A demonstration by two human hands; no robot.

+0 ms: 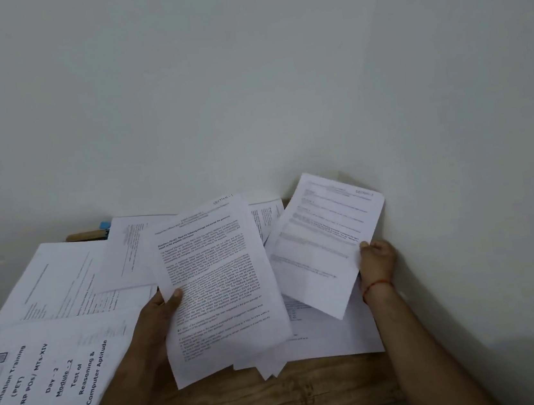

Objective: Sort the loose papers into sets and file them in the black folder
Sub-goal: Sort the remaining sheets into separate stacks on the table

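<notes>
So the left grip (161, 313) is holding a stack of printed pages (219, 292) up off the wooden tabletop (282, 395), thumb on the front, fingers hidden behind. The right grip (377, 261) is pinching a single sheet (324, 245) by its right edge, tilted, right next to the white wall (242, 70), with a red thread (375, 286) round that wrist. The rest of the loose papers (66, 280) lie spread flat over the left and back of the tabletop, including a cover page (52, 380) reading "Test of Reasoning & Computer Aptitude". More sheets lie under both held ones.
</notes>
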